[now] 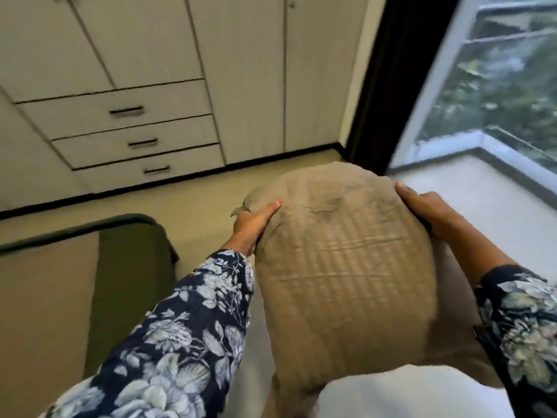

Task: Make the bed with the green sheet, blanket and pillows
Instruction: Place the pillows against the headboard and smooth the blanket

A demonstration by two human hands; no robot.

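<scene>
A plump tan pillow with a faint striped weave is held up in front of me above the floor. My left hand grips its upper left edge, thumb lying on top and fingers hidden behind. My right hand grips its upper right edge the same way. The bed corner shows at lower left, with a bare tan top and a green sheet hanging down its side. No blanket is in view.
A white wardrobe with drawers lines the far wall. An open balcony door and a glass railing are at right. Beige floor lies between the bed and the wardrobe.
</scene>
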